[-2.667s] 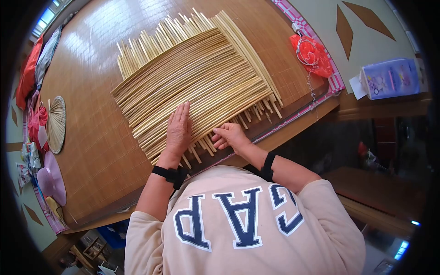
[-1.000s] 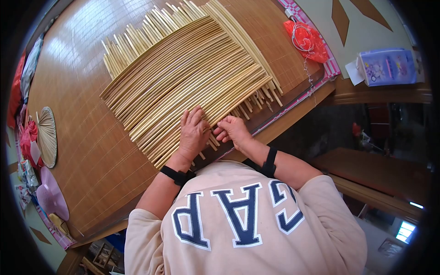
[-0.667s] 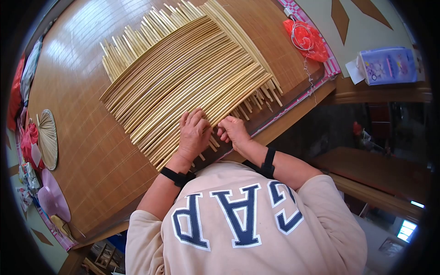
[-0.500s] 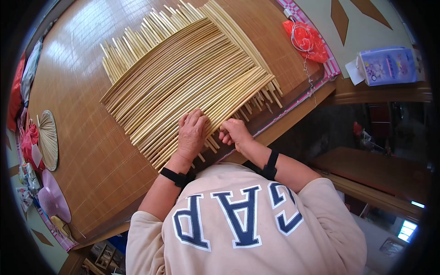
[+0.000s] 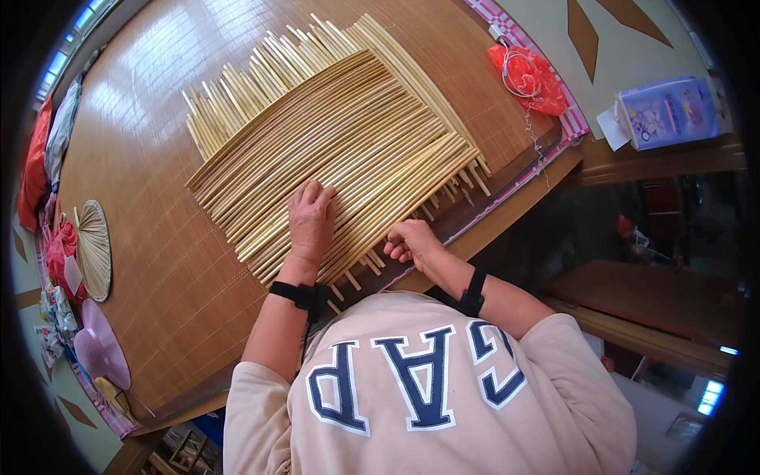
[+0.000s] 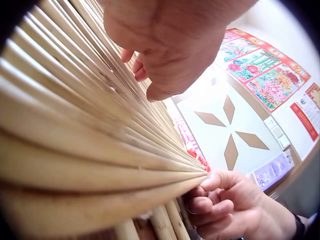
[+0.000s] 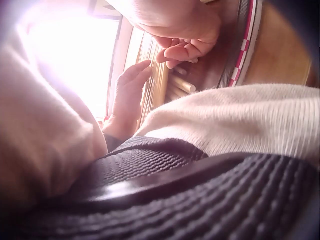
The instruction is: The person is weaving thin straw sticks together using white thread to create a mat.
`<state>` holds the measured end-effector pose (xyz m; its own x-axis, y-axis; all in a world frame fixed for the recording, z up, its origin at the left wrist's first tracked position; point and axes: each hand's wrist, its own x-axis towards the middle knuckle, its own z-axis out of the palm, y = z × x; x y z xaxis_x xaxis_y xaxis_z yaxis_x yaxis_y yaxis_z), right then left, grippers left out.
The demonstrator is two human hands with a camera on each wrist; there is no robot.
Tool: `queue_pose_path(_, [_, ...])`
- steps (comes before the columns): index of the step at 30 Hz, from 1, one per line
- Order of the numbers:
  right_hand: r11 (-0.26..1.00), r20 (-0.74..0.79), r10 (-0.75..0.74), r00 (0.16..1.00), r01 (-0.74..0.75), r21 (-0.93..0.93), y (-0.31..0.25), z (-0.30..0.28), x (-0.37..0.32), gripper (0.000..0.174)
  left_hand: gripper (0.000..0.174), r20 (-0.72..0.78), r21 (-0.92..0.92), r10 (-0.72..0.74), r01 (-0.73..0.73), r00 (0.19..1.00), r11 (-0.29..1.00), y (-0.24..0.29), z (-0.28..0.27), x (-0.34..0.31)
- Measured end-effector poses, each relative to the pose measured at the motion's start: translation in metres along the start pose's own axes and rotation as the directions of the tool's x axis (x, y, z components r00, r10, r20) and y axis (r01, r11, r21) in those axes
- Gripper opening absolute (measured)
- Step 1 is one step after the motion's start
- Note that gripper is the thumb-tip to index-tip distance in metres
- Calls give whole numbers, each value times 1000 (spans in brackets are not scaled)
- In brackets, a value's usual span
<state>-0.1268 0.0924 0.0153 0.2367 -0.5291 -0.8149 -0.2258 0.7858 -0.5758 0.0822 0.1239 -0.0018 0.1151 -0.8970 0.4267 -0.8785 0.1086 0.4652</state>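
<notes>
A mat of pale, round stalks (image 5: pixel 317 127) lies on the table, its stalks side by side. My left hand (image 5: pixel 311 226) rests on the stalks near the mat's front part, fingers loosely bent; the left wrist view shows this hand (image 6: pixel 165 45) with its fingertips at the stalks. At the mat's front edge, my right hand (image 5: pixel 413 244) pinches the outermost stalk between thumb and index finger, the other fingers curled under. In the left wrist view the right hand (image 6: pixel 232 205) is at that stalk's far end. The right wrist view shows stalk ends (image 7: pixel 182 85) below the right hand (image 7: pixel 180 35).
Loose stalks (image 5: pixel 237 91) stick out beyond the mat's back edge, and several short ends (image 5: pixel 352 279) jut out in front. A fan (image 5: pixel 95 249) and a pink hat (image 5: pixel 101 344) lie at the left. At the right are a red bag (image 5: pixel 526 79) with a cable and a purple packet (image 5: pixel 669 112).
The left hand has moved away from the front edge and the right hand, up and left onto the stalks. The right hand stays at the edge. The head view has shifted slightly.
</notes>
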Motion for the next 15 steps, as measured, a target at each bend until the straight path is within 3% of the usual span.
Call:
queue_pose_path(3, [1000, 8, 1, 1000, -1, -8, 1, -2, 1, 17, 16, 24, 102, 10, -12, 1000, 995, -7, 5, 6])
queue_pose_path(10, [1000, 5, -10, 1000, 10, -1, 4, -4, -1, 17, 16, 14, 43, -25, 24, 1000, 999, -15, 10, 10])
queue_pose_path(15, [1000, 36, -1, 999, 0, 12, 5, -6, 4, 16, 22, 79, 181, -80, 65, 994, 981, -4, 7, 30])
